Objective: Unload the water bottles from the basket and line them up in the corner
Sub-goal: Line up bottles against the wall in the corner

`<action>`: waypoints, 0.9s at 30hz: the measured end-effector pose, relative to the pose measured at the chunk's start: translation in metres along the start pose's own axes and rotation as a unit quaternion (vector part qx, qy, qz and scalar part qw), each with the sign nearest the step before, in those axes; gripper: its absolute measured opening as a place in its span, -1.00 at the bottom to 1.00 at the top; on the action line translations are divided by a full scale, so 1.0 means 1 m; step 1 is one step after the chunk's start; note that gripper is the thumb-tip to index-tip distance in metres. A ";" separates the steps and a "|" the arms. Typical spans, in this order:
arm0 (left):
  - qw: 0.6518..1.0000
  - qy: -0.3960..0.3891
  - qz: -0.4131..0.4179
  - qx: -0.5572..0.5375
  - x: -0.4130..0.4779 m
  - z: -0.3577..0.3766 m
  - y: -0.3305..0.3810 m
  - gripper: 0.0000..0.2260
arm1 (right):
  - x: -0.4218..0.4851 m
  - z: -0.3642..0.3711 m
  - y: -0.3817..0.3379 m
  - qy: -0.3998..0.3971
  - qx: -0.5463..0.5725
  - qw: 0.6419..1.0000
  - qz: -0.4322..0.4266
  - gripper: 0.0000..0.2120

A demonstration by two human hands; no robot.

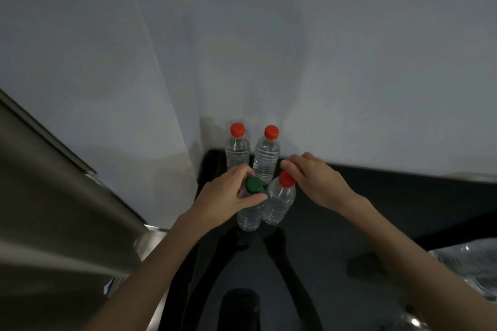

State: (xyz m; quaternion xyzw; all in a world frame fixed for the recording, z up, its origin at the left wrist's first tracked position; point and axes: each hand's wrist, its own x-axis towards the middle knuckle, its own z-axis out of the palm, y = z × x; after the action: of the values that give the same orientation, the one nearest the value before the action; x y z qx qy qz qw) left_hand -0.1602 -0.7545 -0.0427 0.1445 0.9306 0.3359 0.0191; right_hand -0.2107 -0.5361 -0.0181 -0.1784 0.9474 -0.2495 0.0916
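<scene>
Hands grip necks for upright placement: left hand (228,191) grasps green-capped bottle (251,207), right hand (314,180) red-capped bottle (279,203), at bench (376,209) back-left corner.

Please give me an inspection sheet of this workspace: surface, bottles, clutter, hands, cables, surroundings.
Surface: dark countertop, dimly lit.
Job's things: two red-capped bottles upright at the white wall; in front, a green-capped bottle and a third red-capped bottle. Basket not in view.
Clutter: crinkled clear plastic at the right edge.
Hands: left hand grips the green-capped bottle's neck; right hand fingers are at the third red cap.
Cables: nothing seen.
Surroundings: metallic panel on the left.
</scene>
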 end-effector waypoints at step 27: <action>0.989 0.100 -0.044 -0.097 0.117 -0.031 -0.087 -0.77 | 0.125 0.017 -0.020 0.011 -0.038 0.998 -0.053 -0.71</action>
State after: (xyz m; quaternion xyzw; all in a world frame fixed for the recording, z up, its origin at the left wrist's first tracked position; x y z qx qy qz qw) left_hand -0.2985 -0.8050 -0.0663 0.0664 0.8963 0.4360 -0.0454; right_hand -0.3157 -0.6081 -0.0335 -0.2289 0.9464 -0.2196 0.0610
